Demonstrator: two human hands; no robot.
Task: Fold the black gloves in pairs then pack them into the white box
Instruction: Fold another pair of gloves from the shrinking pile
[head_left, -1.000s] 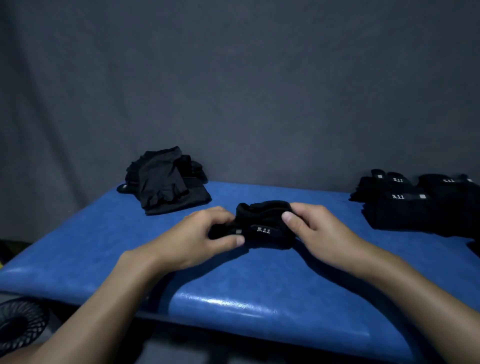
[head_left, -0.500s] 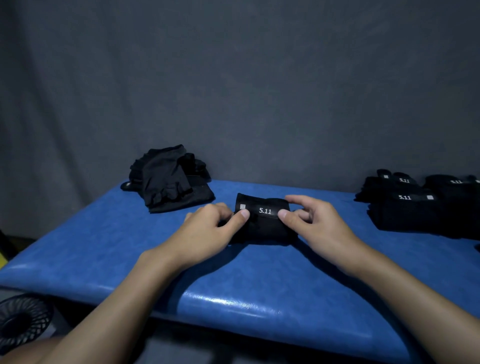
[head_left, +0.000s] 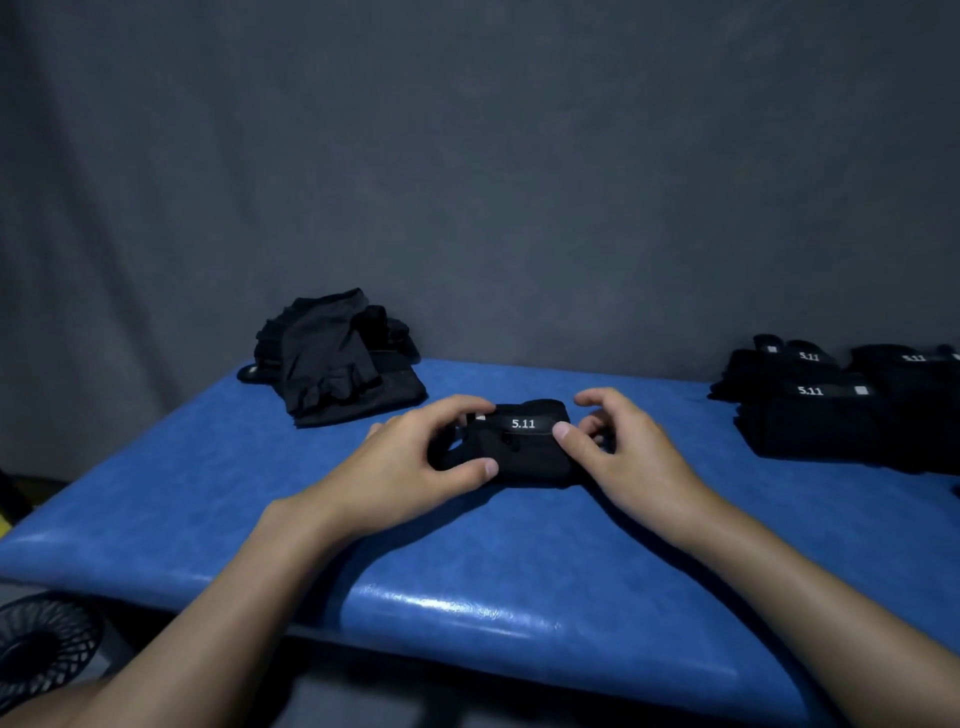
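Black fabric glove bundle (head_left: 524, 447) sat on the blue padded desk (head_left: 467, 582); we pinched it with left hand (head_left: 415, 467) and right hand (head_left: 618, 452) fingers, so squeezing the fold flat made sense.

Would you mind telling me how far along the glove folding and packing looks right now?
Done: several folded black glove bundles sit stacked at the right of the blue padded table. In hand: the left hand and right hand grip a folded black glove pair marked 5.11. Left: the loose heap of unfolded black gloves at the back left. No white box is in view, so packing looks unstarted.
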